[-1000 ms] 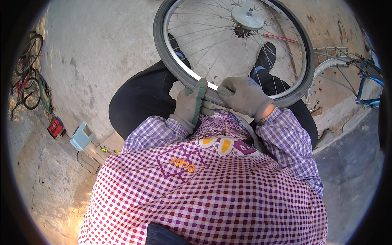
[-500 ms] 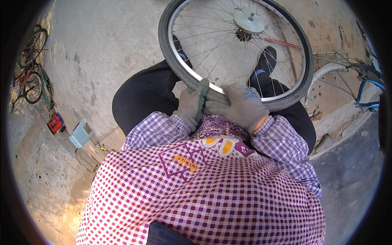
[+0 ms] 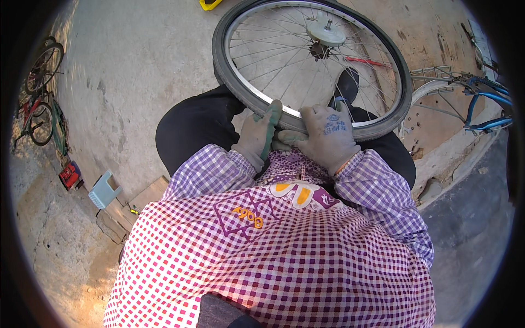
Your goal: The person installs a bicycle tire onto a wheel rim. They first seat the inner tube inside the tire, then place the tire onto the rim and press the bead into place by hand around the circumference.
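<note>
A spoked bicycle wheel (image 3: 376, 130) with a black tyre leans across my knees, its far side away from me. Its pale round hub (image 3: 326, 33) and dark sprocket (image 3: 319, 51) show among the spokes. My left hand (image 3: 258, 134), in a grey and green work glove, grips the near edge of the tyre, thumb up against the silver rim. Close beside it on the right, my right hand (image 3: 330, 135), gloved alike, grips the same edge with fingers over the rim. The undersides of both hands and the tyre's lower side are hidden.
A blue bicycle frame (image 3: 486, 109) with a pale mudguard lies at the right. Beyond the wheel's spokes is a red rod (image 3: 367, 62). At left are a light blue plastic stool (image 3: 104, 190), a red object (image 3: 70, 176) and parked bicycles (image 3: 44, 104). A yellow object (image 3: 210, 4) shows at the top.
The wheel has tilted a little and shifted slightly left in view. Both hands stay on its near edge. A yellow object has come into view at the top.
</note>
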A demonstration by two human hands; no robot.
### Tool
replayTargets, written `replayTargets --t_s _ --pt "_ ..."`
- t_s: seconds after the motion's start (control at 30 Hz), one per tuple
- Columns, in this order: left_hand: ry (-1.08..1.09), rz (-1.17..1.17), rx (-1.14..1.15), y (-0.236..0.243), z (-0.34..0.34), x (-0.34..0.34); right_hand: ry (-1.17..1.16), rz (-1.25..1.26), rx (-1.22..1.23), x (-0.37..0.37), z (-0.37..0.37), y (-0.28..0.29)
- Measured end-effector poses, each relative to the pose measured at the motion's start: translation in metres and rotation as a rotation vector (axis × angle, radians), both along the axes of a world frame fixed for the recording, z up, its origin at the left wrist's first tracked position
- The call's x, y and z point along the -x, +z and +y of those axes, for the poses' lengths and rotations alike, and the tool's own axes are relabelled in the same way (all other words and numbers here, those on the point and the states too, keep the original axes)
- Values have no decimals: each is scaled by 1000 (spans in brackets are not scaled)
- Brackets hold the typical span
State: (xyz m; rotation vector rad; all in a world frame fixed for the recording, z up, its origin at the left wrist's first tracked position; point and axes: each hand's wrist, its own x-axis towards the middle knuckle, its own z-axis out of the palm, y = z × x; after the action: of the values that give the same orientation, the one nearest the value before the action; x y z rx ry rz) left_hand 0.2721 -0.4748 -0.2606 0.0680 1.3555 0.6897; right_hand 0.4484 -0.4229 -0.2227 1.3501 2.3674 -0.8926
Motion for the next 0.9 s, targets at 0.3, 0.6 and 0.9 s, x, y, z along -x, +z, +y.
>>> replayTargets --t_s 0.3,0.6,0.9 --pt "-14 -45 58 -17 -6 4 37 13 -29 -1 2 -11" --pt "-675 373 -221 21 -4 28 40 -14 -24 -17 5 0" --pt "-911 1278 -1226 -5 5 -3 8 -99 76 -39 20 16"
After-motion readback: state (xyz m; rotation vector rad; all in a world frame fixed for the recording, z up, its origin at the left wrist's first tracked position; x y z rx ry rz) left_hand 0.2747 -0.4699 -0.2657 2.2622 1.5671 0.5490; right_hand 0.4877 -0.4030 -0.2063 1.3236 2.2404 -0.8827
